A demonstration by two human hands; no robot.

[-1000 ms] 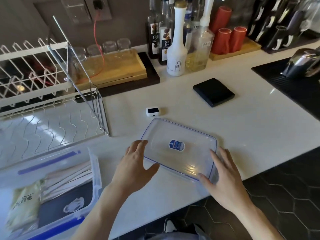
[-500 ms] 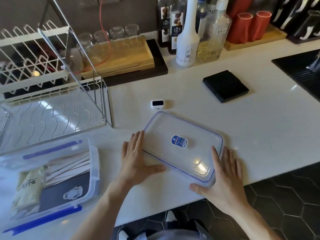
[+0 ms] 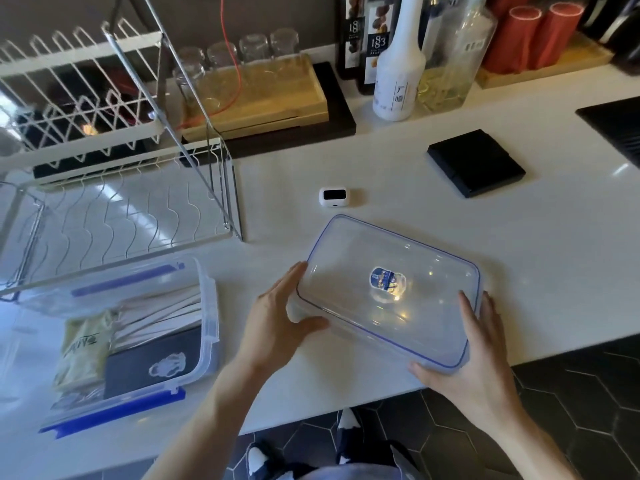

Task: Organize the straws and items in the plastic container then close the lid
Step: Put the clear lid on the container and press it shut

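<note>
White stone makes up the counter [image 3: 398, 174], with dark hexagon floor tiles showing below its near edge. Near that edge lies the clear lid [image 3: 388, 292], blue-trimmed with a small sticker at its middle, turned at a slant. The left hand [image 3: 277, 323] holds the lid's left short end: its fingers [image 3: 289, 282] lie straight along that edge while the thumb hooks round the near-left corner, touching the plastic. The right hand [image 3: 474, 362] holds the opposite end, fingers lying straight up the right edge and the thumb tucked under the near-right corner at the counter's rim. So the lid sits between the two hands, touched at both short ends. Well to the left stands the open plastic container [image 3: 207, 306], blue clips on its near and far sides; inside lie paper-wrapped straws [image 3: 162, 313], a yellowish packet [image 3: 85, 344] and a dark card [image 3: 152, 365] with a pale emblem. Behind the container is a wire dish rack [image 3: 114, 188]. Beyond the lid rest a small white device [image 3: 333, 196] and a black square pad [image 3: 476, 162], with bottles [image 3: 398, 74] at the back.
</note>
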